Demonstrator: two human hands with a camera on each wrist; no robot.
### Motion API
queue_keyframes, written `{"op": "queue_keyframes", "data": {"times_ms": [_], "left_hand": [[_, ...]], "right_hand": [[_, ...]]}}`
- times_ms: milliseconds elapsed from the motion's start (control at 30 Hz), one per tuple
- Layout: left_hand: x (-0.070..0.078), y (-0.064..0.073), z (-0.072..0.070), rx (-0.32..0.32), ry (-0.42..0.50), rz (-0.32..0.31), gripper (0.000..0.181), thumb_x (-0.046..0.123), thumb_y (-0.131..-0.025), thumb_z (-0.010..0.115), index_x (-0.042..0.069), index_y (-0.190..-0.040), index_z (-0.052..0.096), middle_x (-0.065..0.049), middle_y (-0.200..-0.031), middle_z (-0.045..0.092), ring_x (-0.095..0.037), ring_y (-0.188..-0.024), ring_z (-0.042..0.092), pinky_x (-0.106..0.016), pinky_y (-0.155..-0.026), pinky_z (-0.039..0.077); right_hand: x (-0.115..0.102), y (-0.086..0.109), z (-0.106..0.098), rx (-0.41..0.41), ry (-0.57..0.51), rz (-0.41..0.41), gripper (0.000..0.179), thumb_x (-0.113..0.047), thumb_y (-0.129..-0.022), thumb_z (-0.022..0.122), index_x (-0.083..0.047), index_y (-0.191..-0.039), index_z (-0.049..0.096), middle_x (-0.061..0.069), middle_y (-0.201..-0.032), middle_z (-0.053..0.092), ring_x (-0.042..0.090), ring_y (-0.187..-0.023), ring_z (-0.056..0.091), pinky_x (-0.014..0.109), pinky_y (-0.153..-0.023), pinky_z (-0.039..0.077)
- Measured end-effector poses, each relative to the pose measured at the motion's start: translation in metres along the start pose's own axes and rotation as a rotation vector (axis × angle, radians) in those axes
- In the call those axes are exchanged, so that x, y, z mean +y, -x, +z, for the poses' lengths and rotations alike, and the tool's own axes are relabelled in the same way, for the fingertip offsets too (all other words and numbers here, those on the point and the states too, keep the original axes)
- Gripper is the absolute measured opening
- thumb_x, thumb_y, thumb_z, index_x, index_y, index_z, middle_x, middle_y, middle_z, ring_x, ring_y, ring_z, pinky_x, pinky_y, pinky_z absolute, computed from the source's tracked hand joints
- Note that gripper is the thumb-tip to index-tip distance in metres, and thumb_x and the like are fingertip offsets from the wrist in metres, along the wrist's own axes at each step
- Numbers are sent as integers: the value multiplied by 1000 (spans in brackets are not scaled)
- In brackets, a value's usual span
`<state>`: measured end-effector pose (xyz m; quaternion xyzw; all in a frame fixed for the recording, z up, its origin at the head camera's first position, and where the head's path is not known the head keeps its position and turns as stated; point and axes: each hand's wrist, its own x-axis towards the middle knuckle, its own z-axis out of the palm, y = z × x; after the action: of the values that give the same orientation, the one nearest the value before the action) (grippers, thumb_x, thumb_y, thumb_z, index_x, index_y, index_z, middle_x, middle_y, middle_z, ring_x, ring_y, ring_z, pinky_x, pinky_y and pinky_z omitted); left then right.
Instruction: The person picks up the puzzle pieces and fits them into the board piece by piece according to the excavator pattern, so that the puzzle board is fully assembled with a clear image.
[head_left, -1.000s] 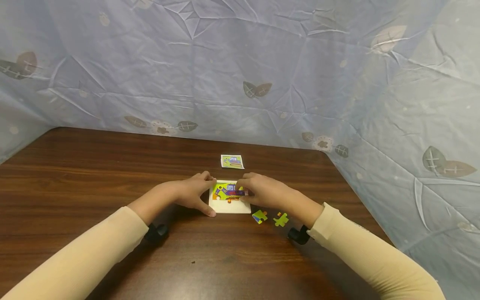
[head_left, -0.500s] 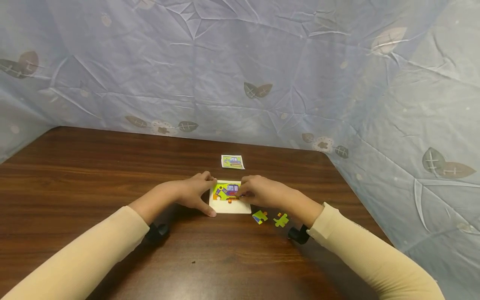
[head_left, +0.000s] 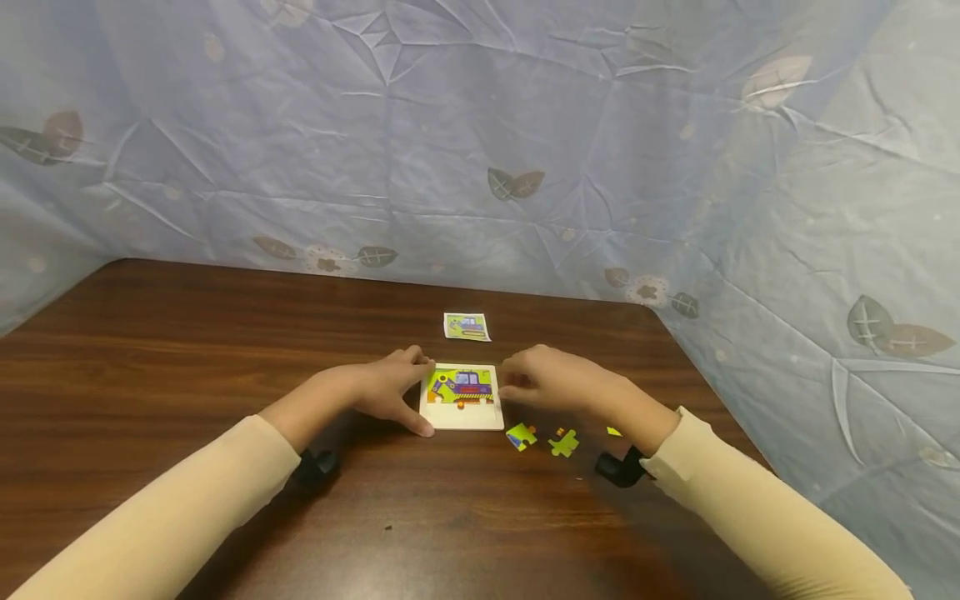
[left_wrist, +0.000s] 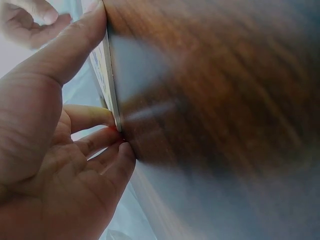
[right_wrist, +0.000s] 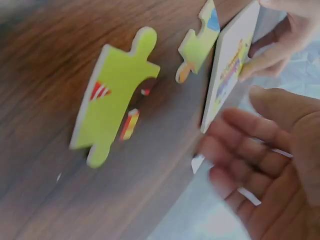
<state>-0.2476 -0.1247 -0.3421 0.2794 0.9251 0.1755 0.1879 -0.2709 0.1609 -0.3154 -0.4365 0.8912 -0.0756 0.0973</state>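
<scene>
A puzzle board (head_left: 480,418) with a pale frame lies on the table, its upper part filled with a purple digger on green; its near strip is bare. My left hand (head_left: 382,390) holds its left side, thumb (left_wrist: 92,25) at the near corner and fingers (left_wrist: 95,140) at the far one. Just off the right edge hovers my right hand (head_left: 562,382), fingers (right_wrist: 250,130) loosely bent and nothing between them. Near that hand lie a green puzzle piece with a blue patch (head_left: 521,437), another green piece (head_left: 566,445) and a small red-yellow piece (right_wrist: 130,124).
Beyond the board lies a small picture card (head_left: 467,327) with the same digger. A green bit (head_left: 613,432) shows beside the right wrist, mostly hidden. A patterned cloth (head_left: 450,150) hangs behind the brown table (head_left: 420,533).
My right hand has drawn back rightward off the board, so the digger's right end shows. The green bit by the right wrist has come into view. The left hand stays in place.
</scene>
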Motion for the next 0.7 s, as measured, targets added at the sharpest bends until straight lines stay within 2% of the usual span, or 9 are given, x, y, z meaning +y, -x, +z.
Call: {"op": "queue_keyframes", "data": {"times_ms": [67, 167, 300, 500, 700], "left_hand": [[1, 0, 0, 4, -8, 3, 110, 52, -88, 82, -5, -163, 26, -22, -160, 33, -41, -150, 33, -58, -123, 36], [1, -1, 0, 4, -12, 1, 109, 52, -88, 82, -5, -163, 26, -22, -159, 33, -41, -150, 33, -58, -123, 36], [1, -2, 0, 1, -8, -5, 109, 51, -89, 81, -5, -163, 26, -22, -160, 33, -40, -151, 33, -57, -124, 35], [2, -2, 0, 1, -7, -9, 108, 50, -89, 82, -5, -163, 26, -23, -160, 33, -41, -151, 32, -57, -124, 34], [3, -1, 0, 2, -1, -6, 108, 49, -89, 82, -5, -163, 25, -23, -160, 32, -41, -152, 32, -58, -124, 34]], "right_hand": [[1, 9, -2, -40, -6, 62, 24, -30, -104, 66, -15, -85, 68, -8, -70, 54, 3, -59, 43, 21, -58, 39], [1, 21, -2, -127, -50, 147, 37, -39, -103, 67, -14, -75, 67, -9, -61, 53, 3, -52, 41, 20, -53, 35], [-3, 33, 5, -192, -86, 197, 47, -49, -98, 70, -15, -67, 65, -11, -57, 53, 3, -50, 43, 20, -51, 34], [-17, 39, 11, -154, -44, 247, 49, -54, -92, 76, -17, -64, 59, -11, -59, 53, 4, -51, 44, 22, -50, 34], [-23, 36, 16, -128, 5, 280, 46, -53, -92, 77, -17, -70, 59, -9, -58, 51, 6, -51, 45, 25, -52, 33]]}}
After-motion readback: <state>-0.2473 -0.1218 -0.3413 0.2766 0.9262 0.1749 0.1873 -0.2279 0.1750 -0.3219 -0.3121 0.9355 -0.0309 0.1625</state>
